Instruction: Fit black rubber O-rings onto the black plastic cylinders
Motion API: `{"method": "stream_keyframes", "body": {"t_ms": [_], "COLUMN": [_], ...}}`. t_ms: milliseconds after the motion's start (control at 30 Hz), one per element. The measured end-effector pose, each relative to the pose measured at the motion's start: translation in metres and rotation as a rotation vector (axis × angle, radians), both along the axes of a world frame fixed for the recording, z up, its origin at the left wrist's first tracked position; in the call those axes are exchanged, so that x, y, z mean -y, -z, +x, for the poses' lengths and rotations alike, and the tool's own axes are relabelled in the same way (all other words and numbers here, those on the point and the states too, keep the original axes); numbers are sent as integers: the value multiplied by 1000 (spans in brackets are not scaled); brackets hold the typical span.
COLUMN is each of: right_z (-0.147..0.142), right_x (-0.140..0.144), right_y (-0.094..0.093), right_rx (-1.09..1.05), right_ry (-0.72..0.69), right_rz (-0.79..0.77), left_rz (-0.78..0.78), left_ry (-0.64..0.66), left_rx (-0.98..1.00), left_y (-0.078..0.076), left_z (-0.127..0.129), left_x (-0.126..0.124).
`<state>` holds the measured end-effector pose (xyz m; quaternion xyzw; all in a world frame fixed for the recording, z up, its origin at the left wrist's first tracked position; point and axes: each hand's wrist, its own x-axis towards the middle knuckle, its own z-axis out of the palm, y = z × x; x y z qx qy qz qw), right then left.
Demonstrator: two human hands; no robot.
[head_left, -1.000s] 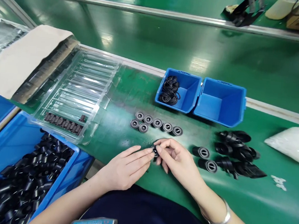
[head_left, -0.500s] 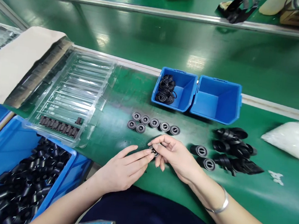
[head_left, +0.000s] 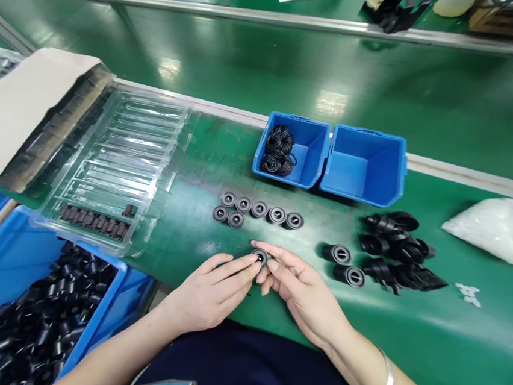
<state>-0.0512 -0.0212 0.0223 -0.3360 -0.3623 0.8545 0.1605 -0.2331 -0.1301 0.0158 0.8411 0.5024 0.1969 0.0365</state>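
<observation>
Between both hands, above the green table near its front edge, is a round black plastic part [head_left: 260, 255] with a ringed face turned up. My left hand [head_left: 219, 292] grips its left side with the fingertips. Thumb and fingers of my right hand [head_left: 295, 284] close on its right side; some of those fingertips are hidden beneath it. Just beyond the hands, several similar round black parts [head_left: 259, 209] stand in two rows, faces up. Two larger black cylinders [head_left: 349, 276] with slotted faces lie right of my right hand.
A blue bin [head_left: 303, 154] with black rubber rings adjoins a second blue bin [head_left: 363, 166]. Loose black parts [head_left: 403, 246] and a white plastic bag [head_left: 498, 231] lie right. At left are a clear tray [head_left: 127, 144] and a large blue crate [head_left: 110, 299] of black pieces.
My right hand has turned slightly and its fingers have shifted on the round part, showing more of its face. The whole view has moved a little.
</observation>
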Motion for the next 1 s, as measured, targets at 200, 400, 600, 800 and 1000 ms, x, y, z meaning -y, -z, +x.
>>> {"method": "stream_keyframes", "body": {"t_ms": [200,400,600,800,1000], "right_z": [-2,-9,-10,-11,-11], "right_x": [-20,-30,-30,-26,-24], "right_y": [-3,-1,-2,2,-3], "right_rx": [-2,35,21,51,43], "right_ry": [-145,-217,-197,-169,-157], "right_rz": [-78,-50,-56,-4,-24], "left_rz": [-25,-14,5,-19,-41], "left_ry": [3,35,6,-10,13], "left_rx": [-17,5,-29,-11,-63], "left_y": [-2,1,4,2,1], "left_z": [5,2,2,7,9], "left_x": [-4,0,1,0,0]}}
